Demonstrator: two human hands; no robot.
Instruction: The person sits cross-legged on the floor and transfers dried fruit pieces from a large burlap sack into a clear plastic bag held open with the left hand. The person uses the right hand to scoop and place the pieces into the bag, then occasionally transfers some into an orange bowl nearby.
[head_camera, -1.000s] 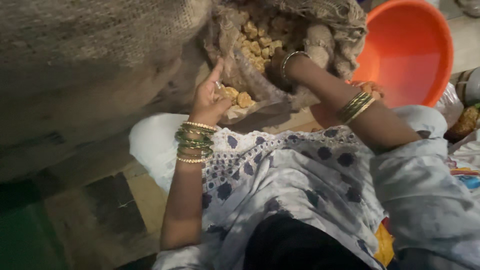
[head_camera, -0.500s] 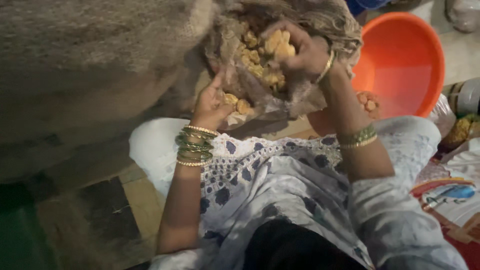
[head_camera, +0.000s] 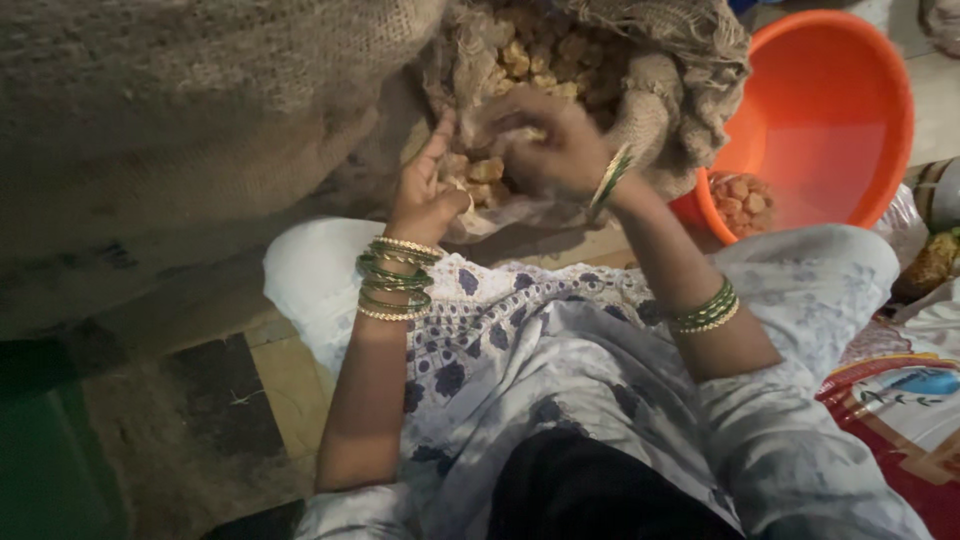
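Observation:
An open burlap sack (head_camera: 660, 90) lies on its side in front of me, filled with yellowish-brown lumps (head_camera: 520, 55). My left hand (head_camera: 425, 195), with green and gold bangles at the wrist, grips the sack's lower lip with its fingers pointing up. Just right of it, my right hand (head_camera: 545, 140) is inside the mouth, palm down, fingers curled around a handful of lumps. The two hands almost touch. More lumps lie under the hands, partly hidden.
An orange plastic tub (head_camera: 840, 60) stands at the right, against the sack, with a few lumps (head_camera: 740, 200) at its near edge. A large full burlap sack (head_camera: 180, 120) fills the left. Printed bags (head_camera: 915, 390) lie at the right; my lap is below.
My right hand came up out of the sack's depth with a handful of lumps, then moved down and left toward the left hand. The left hand stayed on the sack's lip.

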